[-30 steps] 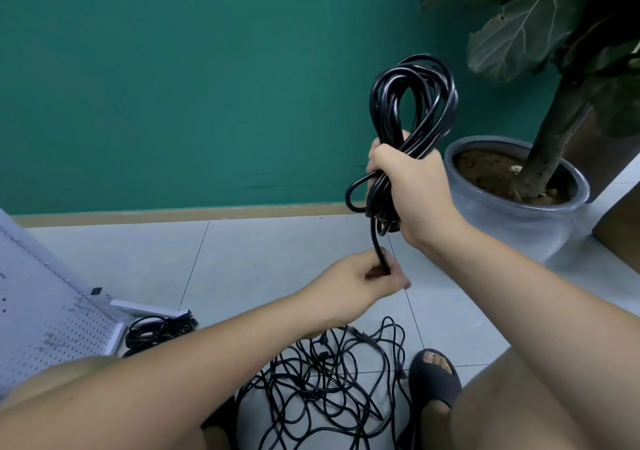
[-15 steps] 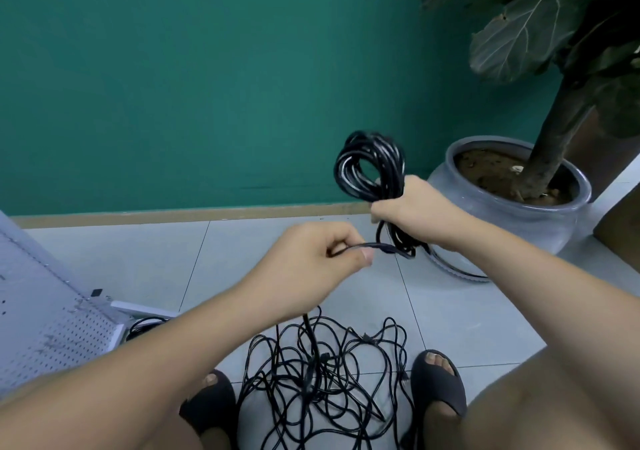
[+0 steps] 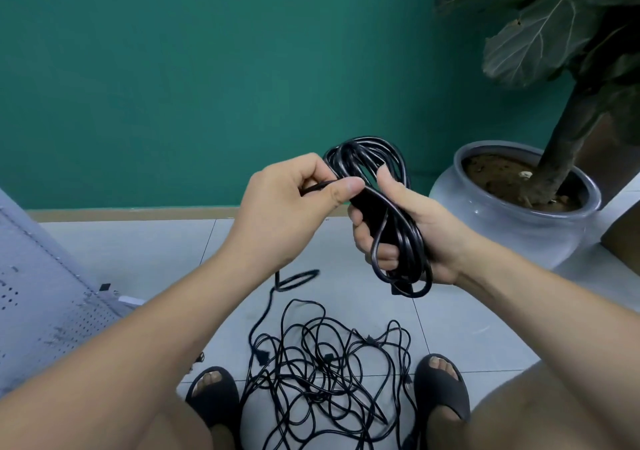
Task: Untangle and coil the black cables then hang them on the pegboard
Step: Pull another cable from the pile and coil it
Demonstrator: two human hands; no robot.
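Pegboard [image 3: 41, 293]: grey, perforated, lower left.
Loose cables [image 3: 329, 373]: thin black tangle on the floor [image 3: 138, 252]. Likely light, limp and snag-prone; take by one free end.
Coiled cable [image 3: 388, 214]: thicker, glossy black, springy loops, held above the tangle. Best gripped across its waist.
Right hand [image 3: 408, 231]: wrapped round the coil.
Left hand [image 3: 287, 207]: pinching its tail end.

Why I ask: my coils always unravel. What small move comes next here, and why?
Probably wind the loose strand pinched by the left hand around the middle of the coil the right hand grips: the loops are gathered, but nothing binds them yet.
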